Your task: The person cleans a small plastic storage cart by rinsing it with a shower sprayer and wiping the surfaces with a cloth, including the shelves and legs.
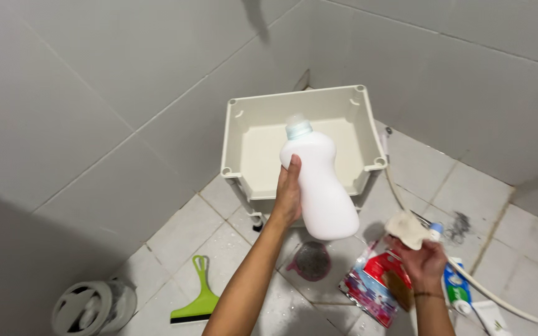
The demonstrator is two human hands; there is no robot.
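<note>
Grey-tiled corner, walls meeting pale tiled floor [175,233]. Cream plastic tub [238,134] on small wheels, pushed into corner, open top facing up. Green squeegee [199,292] flat on floor at left. White round lidded container [91,306] near bottom left corner. Dark round drain cover [312,261] below tub. Red-and-white refill pouch [368,286] beside drain. White hose [505,302] trailing across floor at right, tubes [456,287] alongside.

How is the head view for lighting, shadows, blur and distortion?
Head view: even, soft light; a dark shadow fills the lower left wall; the white bottle in the left hand looks a little overexposed; its cap is slightly blurred; the wall tile lines bow from wide-angle distortion; the right hand holds a cloth, sharp enough.
</note>
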